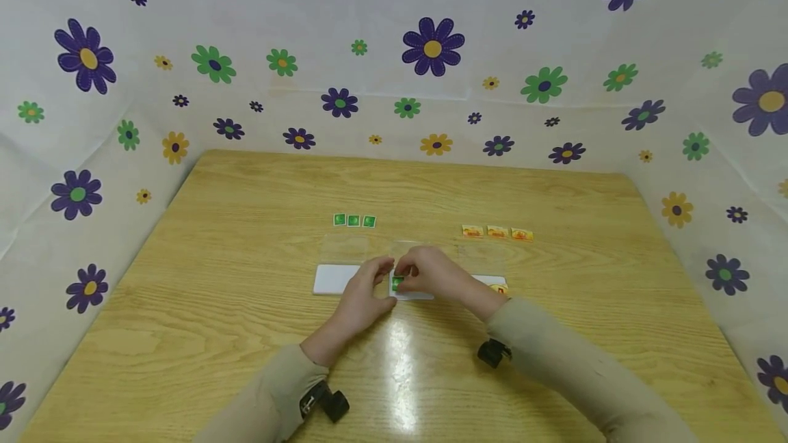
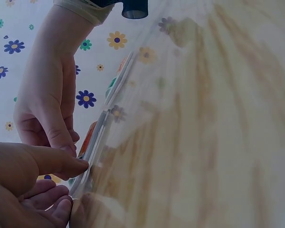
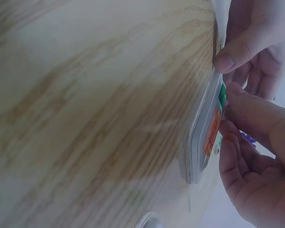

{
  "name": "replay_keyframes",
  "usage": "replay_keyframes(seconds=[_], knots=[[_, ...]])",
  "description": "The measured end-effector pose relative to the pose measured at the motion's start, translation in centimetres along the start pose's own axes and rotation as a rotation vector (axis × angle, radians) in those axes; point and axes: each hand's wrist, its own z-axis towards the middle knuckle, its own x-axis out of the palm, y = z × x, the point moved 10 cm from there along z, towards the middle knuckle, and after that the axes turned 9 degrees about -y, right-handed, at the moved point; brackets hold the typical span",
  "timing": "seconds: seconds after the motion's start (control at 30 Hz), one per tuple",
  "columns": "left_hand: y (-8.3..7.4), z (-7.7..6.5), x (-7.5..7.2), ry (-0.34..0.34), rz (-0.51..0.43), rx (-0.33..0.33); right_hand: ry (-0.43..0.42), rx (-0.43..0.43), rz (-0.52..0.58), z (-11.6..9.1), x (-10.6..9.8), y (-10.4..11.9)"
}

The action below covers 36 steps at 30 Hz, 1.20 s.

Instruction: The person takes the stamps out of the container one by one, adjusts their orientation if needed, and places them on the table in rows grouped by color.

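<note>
In the middle of the table lies a white rectangular plate (image 1: pixel 416 296). My left hand (image 1: pixel 364 294) holds its left end, with the thumb at the near edge and fingers toward the far edge. My right hand (image 1: pixel 436 272) pinches a small green square sticker (image 1: pixel 397 284) over the plate's left part. From the right wrist, an orange label (image 3: pixel 212 134) shows on the plate beside the green sticker (image 3: pixel 222 96). The right hand hides much of the plate from the head. Another white plate (image 1: pixel 331 279) lies left; a third (image 1: pixel 486 279) bears a yellow-orange label (image 1: pixel 500 288).
Behind the plates, three green square stickers (image 1: pixel 353 221) lie in a row at left. Three orange-yellow labels (image 1: pixel 497 232) are lined up at right. Clear, see-through sheets (image 1: pixel 345 249) lie just beyond the plates. A flowered cloth (image 1: pixel 369 33) surrounds the wooden table (image 1: pixel 203 279).
</note>
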Motion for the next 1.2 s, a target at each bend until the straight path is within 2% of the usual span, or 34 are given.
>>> replay_keyframes(seconds=[0.5, 0.77, 0.97, 1.2], knots=[[0.0, -0.1, 0.0, 0.009, -0.015, -0.018, 0.001, -0.037, -0.059, 0.3, 0.5, 0.5], [-0.2, -0.1, 0.0, 0.005, -0.032, -0.017, -0.001, -0.049, -0.070, 0.3, 0.0, 0.6], [-0.1, -0.1, -0.1, 0.000, -0.038, -0.022, 0.004, 0.018, -0.045, 0.7, -0.8, -0.1], [0.0, 0.0, -0.1, -0.002, -0.051, -0.018, -0.053, 0.076, -0.001, 2.2, -2.7, -1.7]])
